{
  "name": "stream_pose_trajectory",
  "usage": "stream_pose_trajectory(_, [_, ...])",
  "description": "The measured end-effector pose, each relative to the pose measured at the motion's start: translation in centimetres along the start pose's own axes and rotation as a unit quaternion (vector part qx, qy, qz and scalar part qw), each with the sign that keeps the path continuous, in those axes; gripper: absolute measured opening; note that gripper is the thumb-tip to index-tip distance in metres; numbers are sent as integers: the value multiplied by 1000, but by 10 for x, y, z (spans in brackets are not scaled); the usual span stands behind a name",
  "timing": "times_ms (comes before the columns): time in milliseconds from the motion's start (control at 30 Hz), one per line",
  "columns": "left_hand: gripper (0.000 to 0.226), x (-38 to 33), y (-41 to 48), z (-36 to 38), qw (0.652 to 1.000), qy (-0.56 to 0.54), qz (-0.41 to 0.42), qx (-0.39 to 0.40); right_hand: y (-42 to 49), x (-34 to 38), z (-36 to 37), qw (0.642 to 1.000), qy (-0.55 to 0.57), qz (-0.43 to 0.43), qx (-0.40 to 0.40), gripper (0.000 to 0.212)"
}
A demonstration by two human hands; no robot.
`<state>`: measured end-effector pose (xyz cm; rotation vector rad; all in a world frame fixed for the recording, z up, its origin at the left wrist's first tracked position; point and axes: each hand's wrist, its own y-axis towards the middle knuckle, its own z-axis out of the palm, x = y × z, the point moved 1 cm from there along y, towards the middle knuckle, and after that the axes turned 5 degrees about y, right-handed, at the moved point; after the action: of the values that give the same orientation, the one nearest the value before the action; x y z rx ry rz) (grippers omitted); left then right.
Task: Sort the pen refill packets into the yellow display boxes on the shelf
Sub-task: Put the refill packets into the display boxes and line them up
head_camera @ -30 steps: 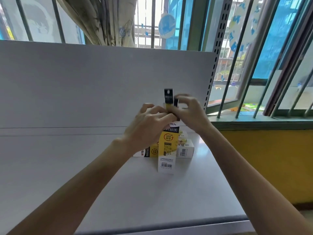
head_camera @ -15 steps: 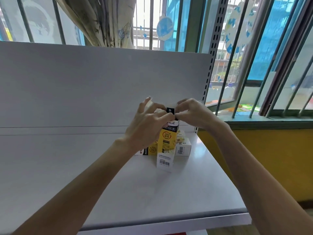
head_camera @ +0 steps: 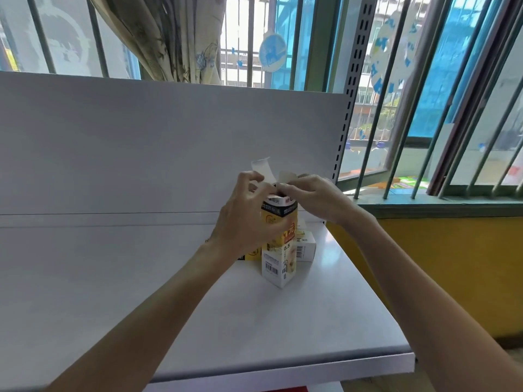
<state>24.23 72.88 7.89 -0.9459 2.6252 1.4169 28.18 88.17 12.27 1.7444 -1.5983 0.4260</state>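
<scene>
- I am standing at the shelf. The yellow display box is sitting upright at 12 o'clock, toward the shelf's right end, its long axis pointing straight up.
- My left hand is wrapping the box's upper part from 9 o'clock, fingers curled round it, tips up by the tall flap.
- My right hand is reaching in from 3 o'clock, fingertips pinching at the short flap by the mouth.
- Both flaps are standing open. The mouth is showing dark, so I cannot tell whether any pen refill packets are inside.
- Two spare boxes are lying flat just behind: one at 1 o'clock, one at 10 o'clock, partly hidden by my left hand.
- Judging: the mouth is facing up between both hands, about equally near each. Anything going in is having to drop straight down that upright axis, with the left hand steadying.
</scene>
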Motion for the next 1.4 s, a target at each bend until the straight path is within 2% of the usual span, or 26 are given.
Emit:
stream_pose_trajectory(33, [45,0,2,0,999,-32,-19,-20,-2,-2,1,997,79,-15,11,25])
stream_pose_trajectory(100, [40,1,7,-1,993,-86,-55,-60,-6,-11,4,978,206,-36,-13,32])
stream_pose_trajectory(233, [57,6,10,3,974,-191,-99,-68,-17,-25,15,964,226,-81,-112,47])
stream_pose_trajectory(367, [38,11,-4,12,937,-297,-175,-60,-19,-35,24,955,261,-91,-109,50])
stream_pose_trajectory(467, [28,13,-11,11,940,-298,-166,-22,-13,-30,32,962,231,-91,-115,39])
stream_pose_trajectory(633, [37,22,-15,8,940,-310,-141,9,-6,-21,45,962,221,-120,-108,28])
stream_pose_trajectory(800, [30,28,-10,1,953,-278,-114,39,-3,-17,40,950,280,-114,-76,21])
stream_pose_trajectory(900, [24,28,-6,2,948,-286,-128,59,0,-18,34,943,305,-108,-81,25])
stream_pose_trajectory(1000, [24,28,-7,5,930,-321,-164,64,12,-17,30,924,357,-67,-120,44])
stream_pose_trajectory(1067, [27,28,-9,5,921,-342,-175,59,19,-14,27,919,368,-64,-123,40])
stream_pose_trajectory(1233, [39,25,-9,4,913,-363,-180,44,20,-6,28,933,321,-113,-119,25])
stream_pose_trajectory(1333, [33,25,-8,5,917,-358,-169,47,20,-7,30,930,317,-119,-140,25])
stream_pose_trajectory(1400, [27,28,-8,5,916,-363,-162,55,20,-11,30,929,332,-120,-115,29])
